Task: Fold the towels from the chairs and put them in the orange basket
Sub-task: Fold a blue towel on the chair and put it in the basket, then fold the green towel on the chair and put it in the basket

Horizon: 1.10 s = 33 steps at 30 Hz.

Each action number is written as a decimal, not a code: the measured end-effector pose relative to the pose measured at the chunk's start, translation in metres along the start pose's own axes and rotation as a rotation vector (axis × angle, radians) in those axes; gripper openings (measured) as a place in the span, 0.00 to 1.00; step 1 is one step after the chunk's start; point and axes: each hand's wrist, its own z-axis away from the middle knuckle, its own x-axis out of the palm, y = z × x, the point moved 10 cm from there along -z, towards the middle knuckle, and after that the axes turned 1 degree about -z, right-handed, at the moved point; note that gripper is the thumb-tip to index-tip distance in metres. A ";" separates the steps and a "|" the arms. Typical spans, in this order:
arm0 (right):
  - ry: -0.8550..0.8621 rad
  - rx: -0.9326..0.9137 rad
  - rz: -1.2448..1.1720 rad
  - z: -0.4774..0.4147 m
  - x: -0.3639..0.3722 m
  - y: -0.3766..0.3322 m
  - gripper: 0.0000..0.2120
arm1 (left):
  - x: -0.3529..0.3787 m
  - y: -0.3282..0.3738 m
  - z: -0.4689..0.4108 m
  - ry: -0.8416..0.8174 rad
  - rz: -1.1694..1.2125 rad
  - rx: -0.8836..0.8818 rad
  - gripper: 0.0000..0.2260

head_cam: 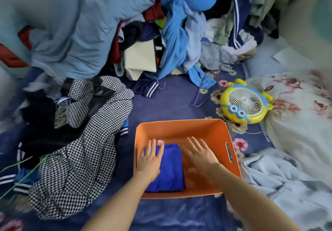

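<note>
An orange basket (pixel 181 129) stands on the dark blue floral bedsheet in front of me. A folded royal-blue towel (pixel 171 167) lies flat in its left half. My left hand (pixel 150 158) rests on the towel's left side with fingers straight. My right hand (pixel 200 154) hovers or rests flat over the bare right half of the basket, fingers spread and straight, just right of the towel. A small pale pink item (pixel 160 142) peeks out beyond the towel's far edge.
A big heap of clothes (pixel 172 38) fills the far side. A black-and-white houndstooth garment (pixel 84 140) lies left of the basket. A yellow cartoon fan (pixel 245 103) sits to the right. A pale blue blanket (pixel 280 180) lies at the near right.
</note>
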 end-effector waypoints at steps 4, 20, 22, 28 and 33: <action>0.154 0.104 0.029 0.039 -0.052 0.031 0.40 | -0.064 -0.002 0.016 0.152 -0.015 -0.009 0.36; 0.843 0.527 0.326 0.248 -0.296 0.149 0.33 | -0.365 0.081 0.102 1.020 -0.182 0.288 0.23; 0.920 0.550 0.355 0.275 -0.312 0.151 0.32 | -0.384 0.091 0.117 1.083 -0.196 0.335 0.20; 1.067 0.606 0.390 0.335 -0.324 0.154 0.29 | -0.422 0.117 0.134 1.152 -0.165 0.424 0.18; 1.070 0.645 0.456 0.352 -0.311 0.151 0.30 | -0.418 0.132 0.145 1.219 -0.150 0.480 0.18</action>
